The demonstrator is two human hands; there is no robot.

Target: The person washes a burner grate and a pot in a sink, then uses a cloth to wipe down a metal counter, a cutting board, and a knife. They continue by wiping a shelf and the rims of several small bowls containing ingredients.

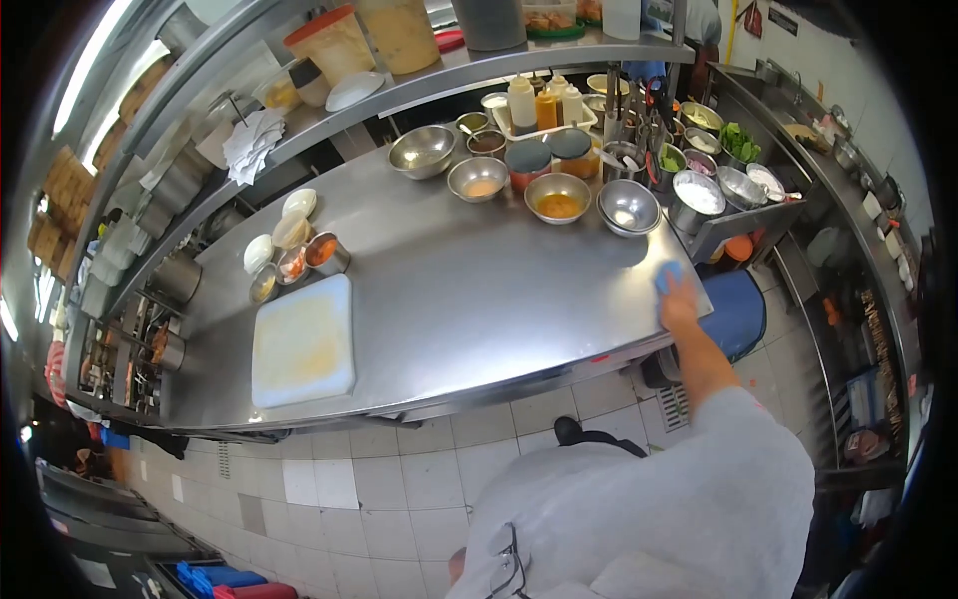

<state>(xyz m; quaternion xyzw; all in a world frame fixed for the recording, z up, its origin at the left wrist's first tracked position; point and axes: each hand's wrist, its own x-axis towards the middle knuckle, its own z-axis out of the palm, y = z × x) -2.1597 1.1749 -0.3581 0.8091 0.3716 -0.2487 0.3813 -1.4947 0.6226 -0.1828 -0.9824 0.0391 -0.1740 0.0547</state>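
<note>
At the right end of the steel table (pixel 479 290), my right hand (pixel 680 302) presses a blue cloth (pixel 668 275) against the top, close to the corner. The fingers are bent over the cloth and partly hide it. Just behind the hand stand shiny steel bowls (pixel 630 207), one inside another. To their left is a steel bowl with orange-yellow liquid (pixel 558 205). Only a sliver of skin shows at my left side, low in the view; my left hand itself cannot be made out.
A white cutting board (pixel 303 341) lies at the table's left, with small steel containers (pixel 327 254) behind it. Squeeze bottles (pixel 521 103) stand along the back. A shelf (pixel 399 92) overhangs the rear edge. A blue bin (pixel 734 314) stands beyond the right corner.
</note>
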